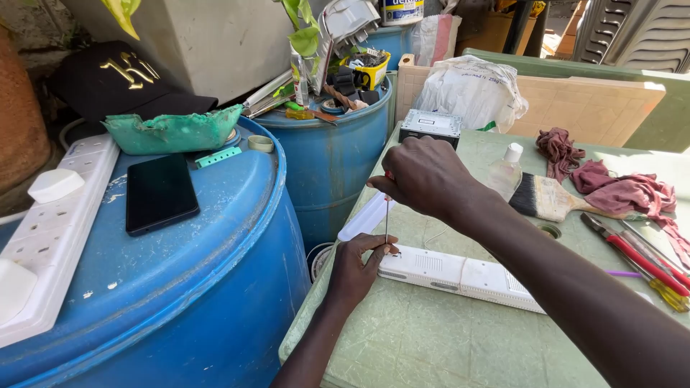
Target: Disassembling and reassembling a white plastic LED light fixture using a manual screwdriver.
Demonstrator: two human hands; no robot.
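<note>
A long white plastic device [460,275] lies flat on the green table [431,338]. My left hand [356,269] rests at its left end, fingers pinched around the tip of a thin screwdriver [387,219]. The screwdriver stands upright, its tip at the device's left end. My right hand [424,176] is closed over the screwdriver's red handle from above, hiding most of it. A second white strip [365,217] lies at the table's left edge behind the screwdriver.
Blue barrel [180,287] at left carries a black phone [159,194], white power strip [50,223] and green broken dish [172,131]. On the table: paintbrush [550,197], small clear bottle [505,170], red-handled pliers [632,251], maroon rags [618,188], grey box [430,126].
</note>
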